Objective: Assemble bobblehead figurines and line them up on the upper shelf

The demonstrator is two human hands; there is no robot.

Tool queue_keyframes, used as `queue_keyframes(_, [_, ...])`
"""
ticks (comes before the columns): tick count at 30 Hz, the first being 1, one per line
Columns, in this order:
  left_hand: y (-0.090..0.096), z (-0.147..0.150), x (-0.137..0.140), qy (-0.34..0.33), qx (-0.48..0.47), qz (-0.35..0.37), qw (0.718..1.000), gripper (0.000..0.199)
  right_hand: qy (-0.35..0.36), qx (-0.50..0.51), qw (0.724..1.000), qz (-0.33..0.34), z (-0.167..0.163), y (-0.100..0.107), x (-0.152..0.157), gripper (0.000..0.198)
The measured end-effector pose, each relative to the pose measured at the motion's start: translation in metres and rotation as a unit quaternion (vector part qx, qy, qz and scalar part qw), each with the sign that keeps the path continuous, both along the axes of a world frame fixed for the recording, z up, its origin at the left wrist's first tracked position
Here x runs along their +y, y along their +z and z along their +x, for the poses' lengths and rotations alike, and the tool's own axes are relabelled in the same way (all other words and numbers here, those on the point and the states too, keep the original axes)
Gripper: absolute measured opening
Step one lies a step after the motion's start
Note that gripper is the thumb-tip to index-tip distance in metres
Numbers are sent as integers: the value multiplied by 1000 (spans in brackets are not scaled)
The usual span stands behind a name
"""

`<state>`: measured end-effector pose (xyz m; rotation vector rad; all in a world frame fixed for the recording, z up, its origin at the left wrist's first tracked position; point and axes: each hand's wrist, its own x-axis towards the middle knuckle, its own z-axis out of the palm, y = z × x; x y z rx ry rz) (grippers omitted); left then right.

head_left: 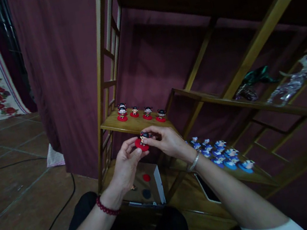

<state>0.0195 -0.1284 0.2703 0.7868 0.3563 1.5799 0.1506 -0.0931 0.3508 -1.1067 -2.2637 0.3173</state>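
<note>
Between my two hands is a small black-haired figurine [144,136] on a round red base [141,145]. My left hand [126,166], with a dark red bead bracelet at the wrist, pinches the edge of the base. The fingers of my right hand [167,141] close round the figurine's upper part; a silver bracelet circles that wrist. Just beyond, several similar red-based figurines [147,112] stand on a wooden shelf [126,126]. Below my hands lies an open box [158,184] with a red disc [146,177] and a dark disc [146,194] in it.
Several blue and white figurines [218,156] stand on a lower shelf at right. A clear deer-like ornament [292,82] and a dark green one [256,81] sit on a higher shelf. A flat dark-screened device [208,189] lies under my right forearm. A black cable [60,213] crosses the tiled floor.
</note>
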Motion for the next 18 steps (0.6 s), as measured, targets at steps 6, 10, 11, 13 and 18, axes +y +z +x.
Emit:
queue_keyframes(6, [-3,-1,2,29,18,7,999,32,-20,-35,999,2,-5,2,0,27])
queue_keyframes(10, [-5,-2,3,38,24,5,999,33,-17,-43,999,12,-8,1,0,27])
queue_keyframes(11, [-5,-2,2,40,24,2,999,33,-18,-46,999,11,-8,2,-1,27])
queue_keyframes(13, [-5,-4,0,40,25,-3,999,33,-20,-51,999,4,-9,2,-2,26])
queue_keyframes(18, [-9,-10,-5,25,33,-7,999,32,-28,-50,998,4,-12,-3,-6,26])
